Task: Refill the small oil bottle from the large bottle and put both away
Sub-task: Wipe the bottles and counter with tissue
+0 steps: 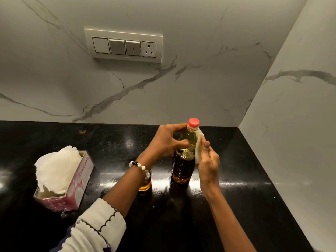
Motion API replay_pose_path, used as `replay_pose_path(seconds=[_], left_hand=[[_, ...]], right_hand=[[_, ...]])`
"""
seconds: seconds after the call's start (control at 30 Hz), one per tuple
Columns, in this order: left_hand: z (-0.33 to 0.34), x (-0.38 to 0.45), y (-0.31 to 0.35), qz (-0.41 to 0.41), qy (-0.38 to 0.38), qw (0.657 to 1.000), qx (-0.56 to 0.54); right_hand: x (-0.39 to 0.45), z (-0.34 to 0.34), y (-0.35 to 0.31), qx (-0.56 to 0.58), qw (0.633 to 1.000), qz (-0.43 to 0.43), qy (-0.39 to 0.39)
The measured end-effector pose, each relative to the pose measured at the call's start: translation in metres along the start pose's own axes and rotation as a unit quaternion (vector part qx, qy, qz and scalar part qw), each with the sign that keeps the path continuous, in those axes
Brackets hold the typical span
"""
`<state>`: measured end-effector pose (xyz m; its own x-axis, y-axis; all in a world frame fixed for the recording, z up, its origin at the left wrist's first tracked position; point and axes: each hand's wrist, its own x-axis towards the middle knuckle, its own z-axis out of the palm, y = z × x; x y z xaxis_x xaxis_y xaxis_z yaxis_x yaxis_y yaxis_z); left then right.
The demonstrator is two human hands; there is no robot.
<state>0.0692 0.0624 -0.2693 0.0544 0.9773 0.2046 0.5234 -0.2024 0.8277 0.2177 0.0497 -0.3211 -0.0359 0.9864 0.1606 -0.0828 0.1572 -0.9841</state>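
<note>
two oil bottles, one tissue box, one switch panel, two hands

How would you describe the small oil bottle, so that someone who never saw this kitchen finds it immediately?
On the black counter, look just left of the tall large bottle with the red cap. The small oil bottle stands there, mostly hidden behind the left wrist with the bead bracelet. It is far shorter, and only its amber base shows.
</note>
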Motion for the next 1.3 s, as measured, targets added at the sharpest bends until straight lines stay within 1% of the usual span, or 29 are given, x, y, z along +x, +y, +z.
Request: replay_pose_path(seconds=[0.1, 0.13, 0.17, 0.2, 0.23, 0.3, 0.37, 0.4, 0.47, 0.53, 0.6, 0.7, 0.8, 0.87, 0.93, 1.0, 1.1, 1.2, 1.3], left_hand=[[-0.014, 0.008, -0.004, -0.006, -0.096, 0.995, -0.018], [-0.016, 0.010, -0.003, -0.004, -0.109, 0.994, -0.011], [-0.017, 0.011, -0.001, -0.005, -0.107, 0.994, -0.003], [-0.015, 0.011, 0.002, -0.003, -0.087, 0.996, 0.003], [-0.011, 0.010, 0.006, 0.000, -0.049, 0.999, 0.009], [0.001, 0.005, 0.013, 0.007, 0.056, 0.998, 0.030], [0.014, 0.000, 0.014, 0.032, 0.149, 0.986, 0.064], [0.019, -0.002, 0.014, 0.048, 0.177, 0.980, 0.080], [0.025, -0.001, 0.012, 0.068, 0.199, 0.973, 0.093], [0.024, 0.002, 0.011, 0.076, 0.185, 0.976, 0.085], [0.018, 0.006, 0.014, 0.082, 0.147, 0.982, 0.085], [0.006, 0.011, 0.016, 0.089, 0.085, 0.988, 0.095], [-0.004, 0.013, 0.019, 0.085, 0.047, 0.992, 0.084], [-0.007, 0.014, 0.020, 0.081, 0.028, 0.993, 0.078], [-0.007, 0.012, 0.021, 0.079, 0.021, 0.994, 0.069], [-0.007, 0.010, 0.021, 0.078, 0.018, 0.995, 0.060], [-0.008, 0.009, 0.021, 0.075, 0.005, 0.995, 0.069], [-0.009, 0.010, 0.023, 0.070, -0.005, 0.994, 0.088], [-0.007, 0.011, 0.025, 0.071, 0.003, 0.992, 0.103]], right_hand=[[0.003, 0.000, -0.008, 0.010, 0.998, -0.033, 0.049], [0.009, -0.001, -0.011, 0.018, 0.997, -0.034, 0.062], [0.016, -0.002, -0.014, 0.019, 0.997, -0.033, 0.068], [0.022, -0.002, -0.015, 0.012, 0.998, -0.031, 0.062], [0.028, -0.001, -0.015, 0.006, 0.999, -0.025, 0.040], [0.033, 0.003, -0.010, 0.022, 1.000, -0.013, -0.013], [0.029, 0.005, 0.000, 0.045, 0.998, -0.004, -0.038], [0.024, 0.005, 0.007, 0.044, 0.998, -0.002, -0.036], [0.009, 0.005, 0.023, 0.014, 1.000, -0.012, -0.022], [-0.002, 0.005, 0.029, -0.042, 0.998, -0.041, 0.011], [-0.001, 0.007, 0.024, -0.071, 0.995, -0.070, 0.023], [0.018, 0.010, 0.010, -0.045, 0.997, -0.067, -0.014], [0.033, 0.004, 0.012, 0.002, 0.997, -0.046, -0.058], [0.028, -0.001, 0.020, 0.022, 0.997, -0.027, -0.071], [0.014, -0.003, 0.030, 0.023, 0.997, -0.018, -0.070], [0.004, 0.000, 0.039, 0.008, 0.999, -0.017, -0.050], [0.011, 0.010, 0.034, -0.024, 0.999, -0.033, -0.022], [0.026, 0.014, 0.012, 0.029, 0.998, -0.042, -0.048], [0.032, 0.011, 0.009, 0.057, 0.997, -0.030, -0.052]])
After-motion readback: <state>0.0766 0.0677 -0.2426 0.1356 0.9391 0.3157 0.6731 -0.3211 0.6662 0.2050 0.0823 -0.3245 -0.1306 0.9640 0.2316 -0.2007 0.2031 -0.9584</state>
